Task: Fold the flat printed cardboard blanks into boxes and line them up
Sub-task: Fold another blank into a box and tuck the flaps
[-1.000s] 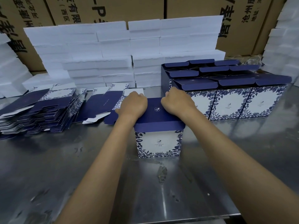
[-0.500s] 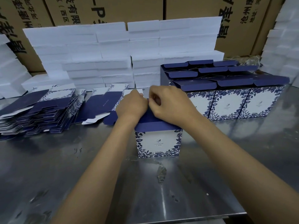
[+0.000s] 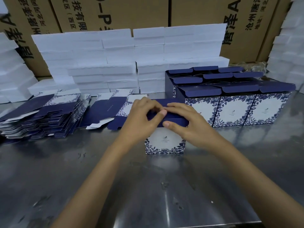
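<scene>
On the steel worktop [image 3: 148, 186], seen from above and behind the person's forearms, things run from left to right as follows. At far left lies a fanned stack of flat blanks [image 3: 39, 119], navy with white floral panels, and just beside it a smaller loose pile of blanks [image 3: 107, 112]. Behind both, stacked white foam blocks [image 3: 102, 63] stand against brown shipping cartons [image 3: 115, 12] printed with black characters.

At centre stands the box being folded [image 3: 165, 142], upright on the worktop, its white floral front facing the camera. The left hand [image 3: 141, 120] has its fingers curled over the navy top flap [image 3: 172, 120], thumb pressing the flap's front, so its grip is closed on the flap. The right hand [image 3: 187, 125] lies across the same flap, fingers curled over it and thumb on the front edge, also gripping it. The 2 hands touch at the fingertips.

To the right, just behind that box, finished boxes [image 3: 235, 109] stand in rows, touching one another, lids raised.
</scene>
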A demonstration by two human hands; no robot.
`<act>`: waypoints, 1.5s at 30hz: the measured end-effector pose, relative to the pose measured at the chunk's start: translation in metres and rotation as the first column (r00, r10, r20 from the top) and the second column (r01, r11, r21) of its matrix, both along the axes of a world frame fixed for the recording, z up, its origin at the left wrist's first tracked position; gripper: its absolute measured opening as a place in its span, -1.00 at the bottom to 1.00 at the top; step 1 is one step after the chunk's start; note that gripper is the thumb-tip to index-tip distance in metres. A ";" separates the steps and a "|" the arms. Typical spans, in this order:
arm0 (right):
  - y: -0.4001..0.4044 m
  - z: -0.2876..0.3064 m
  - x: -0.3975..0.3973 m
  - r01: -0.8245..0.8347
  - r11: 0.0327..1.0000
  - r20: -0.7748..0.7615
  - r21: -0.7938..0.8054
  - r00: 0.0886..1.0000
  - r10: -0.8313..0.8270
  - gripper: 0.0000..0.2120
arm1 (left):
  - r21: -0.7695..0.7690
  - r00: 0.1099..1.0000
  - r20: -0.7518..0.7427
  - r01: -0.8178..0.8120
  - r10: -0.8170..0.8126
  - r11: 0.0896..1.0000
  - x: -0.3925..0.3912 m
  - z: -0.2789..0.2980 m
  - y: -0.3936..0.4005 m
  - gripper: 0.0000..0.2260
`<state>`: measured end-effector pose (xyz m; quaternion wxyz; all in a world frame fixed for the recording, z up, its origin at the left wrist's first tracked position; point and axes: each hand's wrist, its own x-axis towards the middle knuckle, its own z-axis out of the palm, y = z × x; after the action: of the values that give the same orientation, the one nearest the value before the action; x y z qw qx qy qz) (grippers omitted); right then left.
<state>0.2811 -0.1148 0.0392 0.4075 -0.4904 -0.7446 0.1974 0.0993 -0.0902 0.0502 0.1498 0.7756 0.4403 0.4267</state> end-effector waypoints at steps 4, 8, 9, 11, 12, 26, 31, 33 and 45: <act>0.000 0.006 0.002 -0.124 0.988 -0.183 -0.093 0.978 0.105 -0.72 | -0.068 0.971 0.221 0.107 -0.089 0.992 -0.013 -0.012 -0.013 -0.86; -0.001 -0.004 0.002 -0.108 0.992 -0.283 -0.058 0.955 0.088 -0.78 | -0.081 0.926 0.365 0.133 -0.095 0.988 -0.007 -0.021 -0.014 -0.85; -0.001 -0.007 0.000 -0.086 0.996 -0.302 -0.029 0.950 0.073 -0.79 | -0.079 0.915 0.394 0.132 -0.091 0.988 -0.006 -0.022 -0.013 -0.85; 0.001 -0.011 -0.005 -0.047 0.999 -0.323 0.007 0.945 0.046 -0.81 | -0.064 0.909 0.409 0.117 -0.081 0.991 -0.004 -0.025 -0.010 -0.85; 0.001 -0.012 -0.007 -0.038 0.999 -0.329 0.011 0.944 0.040 -0.81 | -0.059 0.907 0.412 0.118 -0.083 0.991 -0.004 -0.027 -0.009 -0.85; 0.004 -0.022 0.004 -0.094 0.995 -0.436 -0.033 0.897 0.070 -0.79 | -0.056 0.887 0.450 0.141 -0.102 0.988 -0.010 -0.038 0.000 -0.85; -0.004 -0.037 0.005 -0.087 0.996 -0.428 0.022 0.899 0.088 -0.74 | -0.034 0.877 0.466 0.151 -0.118 0.988 -0.003 -0.059 -0.008 -0.83; -0.003 -0.037 0.004 -0.085 0.996 -0.439 0.032 0.894 0.090 -0.73 | -0.047 0.844 0.522 0.177 -0.126 0.983 -0.003 -0.062 -0.008 -0.84; -0.008 -0.032 0.002 -0.069 0.994 -0.528 -0.084 0.849 0.015 -0.74 | -0.046 0.839 0.543 0.072 -0.036 0.996 0.002 -0.065 -0.010 -0.78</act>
<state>0.2827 -0.1223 0.0070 0.5665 -0.4209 -0.6042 0.3699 0.1018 -0.1005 -0.0147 0.3049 0.6304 0.3716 0.6095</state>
